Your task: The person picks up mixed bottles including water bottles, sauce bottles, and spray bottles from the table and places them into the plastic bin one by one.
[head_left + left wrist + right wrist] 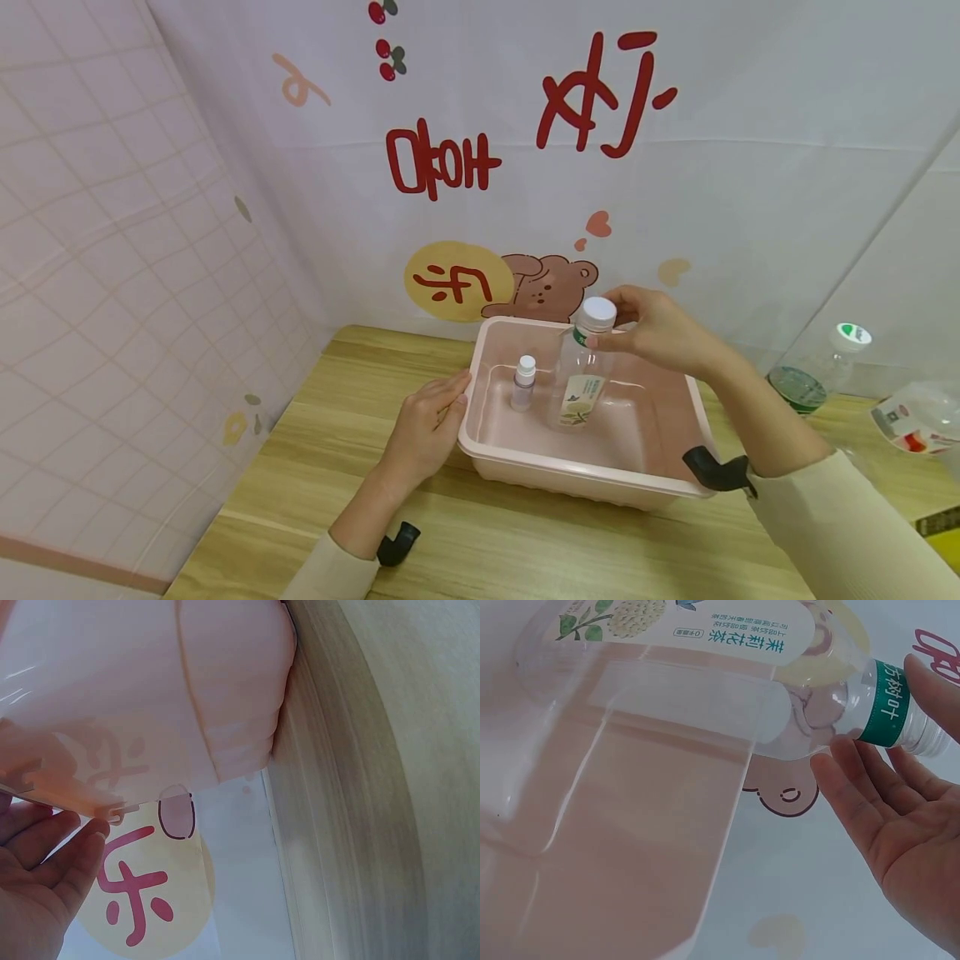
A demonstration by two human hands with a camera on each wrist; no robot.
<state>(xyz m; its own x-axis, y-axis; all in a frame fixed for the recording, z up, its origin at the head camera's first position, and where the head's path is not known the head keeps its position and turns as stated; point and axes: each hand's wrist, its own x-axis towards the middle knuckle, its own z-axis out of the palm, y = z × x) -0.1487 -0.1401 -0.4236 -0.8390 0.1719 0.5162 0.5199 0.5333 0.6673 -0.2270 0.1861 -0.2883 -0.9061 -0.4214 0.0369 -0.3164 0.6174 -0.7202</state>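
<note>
A clear plastic bottle (pixel 583 392) with a white cap stands slightly tilted inside a pink plastic tub (pixel 570 462). My right hand (pixel 660 332) holds its neck between thumb and fingers. In the right wrist view, the bottle's green neck band (pixel 886 703) shows between the thumb and fingers of the right hand (pixel 922 825). A small bottle with a white cap (pixel 524 383) is upright in the tub, left of the large one. At the tub's left rim, my left hand (pixel 426 425) touches the edge with its fingertips; the left wrist view shows that hand (pixel 45 870) from below.
Right of the tub are a clear bottle with a green-and-white cap (pixel 813 375) and another clear bottle with a red-and-white label (pixel 918 417). A yellow and black object (pixel 941 533) is cut off at the right edge. A printed cloth (pixel 337 208) hangs behind the wooden table (pixel 300 467).
</note>
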